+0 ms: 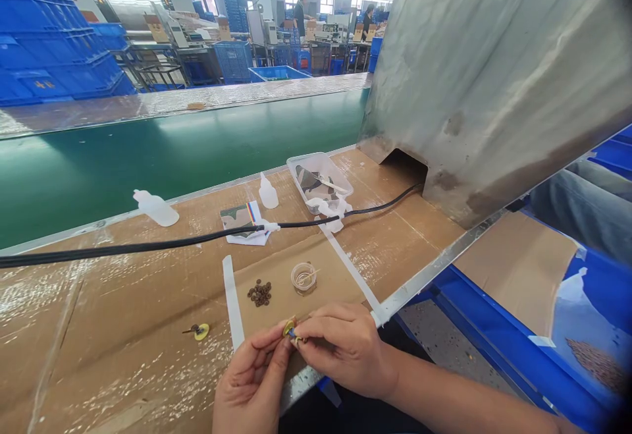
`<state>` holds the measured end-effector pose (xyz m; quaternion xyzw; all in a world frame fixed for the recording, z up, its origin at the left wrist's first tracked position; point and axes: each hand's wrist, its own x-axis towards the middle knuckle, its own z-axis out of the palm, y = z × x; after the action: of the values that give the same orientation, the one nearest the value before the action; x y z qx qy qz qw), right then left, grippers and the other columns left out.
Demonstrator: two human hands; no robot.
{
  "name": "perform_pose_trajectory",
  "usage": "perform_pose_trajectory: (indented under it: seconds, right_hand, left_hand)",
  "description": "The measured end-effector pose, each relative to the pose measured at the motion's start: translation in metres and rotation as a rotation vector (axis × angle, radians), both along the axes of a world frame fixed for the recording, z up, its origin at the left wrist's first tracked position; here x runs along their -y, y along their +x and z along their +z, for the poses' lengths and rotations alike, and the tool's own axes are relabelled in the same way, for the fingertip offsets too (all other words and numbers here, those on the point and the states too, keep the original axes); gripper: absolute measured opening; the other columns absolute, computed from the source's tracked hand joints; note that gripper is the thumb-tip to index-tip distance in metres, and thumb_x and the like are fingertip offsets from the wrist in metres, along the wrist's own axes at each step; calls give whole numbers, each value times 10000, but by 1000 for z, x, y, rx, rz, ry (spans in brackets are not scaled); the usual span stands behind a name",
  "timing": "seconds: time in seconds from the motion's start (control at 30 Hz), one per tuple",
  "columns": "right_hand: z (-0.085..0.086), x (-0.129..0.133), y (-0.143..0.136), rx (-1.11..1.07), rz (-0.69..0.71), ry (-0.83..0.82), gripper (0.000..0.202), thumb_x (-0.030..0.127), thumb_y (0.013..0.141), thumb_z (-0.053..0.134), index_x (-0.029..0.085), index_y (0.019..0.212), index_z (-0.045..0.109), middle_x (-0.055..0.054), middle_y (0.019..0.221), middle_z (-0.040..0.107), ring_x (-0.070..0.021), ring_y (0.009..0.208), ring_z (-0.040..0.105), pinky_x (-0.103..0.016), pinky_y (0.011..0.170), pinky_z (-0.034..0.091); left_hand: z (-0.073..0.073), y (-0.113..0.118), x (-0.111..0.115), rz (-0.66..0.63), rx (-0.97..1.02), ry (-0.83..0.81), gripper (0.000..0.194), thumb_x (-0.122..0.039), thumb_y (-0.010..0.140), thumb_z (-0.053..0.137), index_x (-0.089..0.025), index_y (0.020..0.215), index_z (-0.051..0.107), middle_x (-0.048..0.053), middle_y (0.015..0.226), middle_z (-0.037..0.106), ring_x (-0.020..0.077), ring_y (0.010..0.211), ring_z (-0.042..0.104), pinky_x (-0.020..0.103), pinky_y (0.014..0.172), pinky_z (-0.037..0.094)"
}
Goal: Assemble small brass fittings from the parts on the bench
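Near the table's front edge, my left hand (254, 375) pinches a small round yellow piece (289, 326) between thumb and forefinger. My right hand (345, 345) is closed against it from the right, its fingertips on a tiny blue-and-yellow part (295, 336). Whether these are one piece or two I cannot tell. Beyond my hands, a heap of small brown discs (259, 294) lies on a brown sheet. To its right stands a small clear cup (303, 277) with a thin stick in it. Off to the left lies another yellow disc (201, 332) with a dark piece against it.
A black cable (148, 246) crosses the table into a notch under a large metal hood (484, 78). Behind it are two white squeeze bottles (157, 209) and a clear plastic tub (320, 180). A green conveyor belt (197, 144) runs past the far edge.
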<state>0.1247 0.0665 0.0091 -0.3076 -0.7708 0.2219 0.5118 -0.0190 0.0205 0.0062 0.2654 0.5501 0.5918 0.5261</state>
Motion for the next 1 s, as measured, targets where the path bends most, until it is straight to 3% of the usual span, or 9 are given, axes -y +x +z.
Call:
perform_pose_trajectory:
  seconds: [0.13,0.4,0.57,1.0]
  right_hand:
    - [2,1,0,-1,2,-78,91,185,876,617,188,927,692,-39,792,715,-119,662,665,-197,643,532]
    - [5,-1,4,52,43,-54,122,194,909,586,191,969,692,-48,828,718,-130,707,671,-210,676,536]
    - [7,3,1,55,-14,-89,96,165,878,602,182,906,693,-41,786,717,-128,665,666,-209,645,521]
    - [-2,6,-12,33,-188,25,75,141,813,594,196,769,622,4,616,658,-133,602,648,-218,636,527]
  left_hand:
    - [3,0,1,12,-6,12,250,-315,644,834,-212,857,755,55,890,776,192,877,714,246,840,543]
    - [5,0,0,14,20,2,267,-313,635,842,-198,859,752,67,897,777,181,859,713,232,833,541]
    - [7,1,-1,37,-3,-7,282,-326,591,864,-209,826,761,55,875,781,197,850,721,245,812,559]
    - [9,1,-3,35,120,-66,290,-298,552,887,-206,801,772,55,850,783,188,806,725,228,763,570]
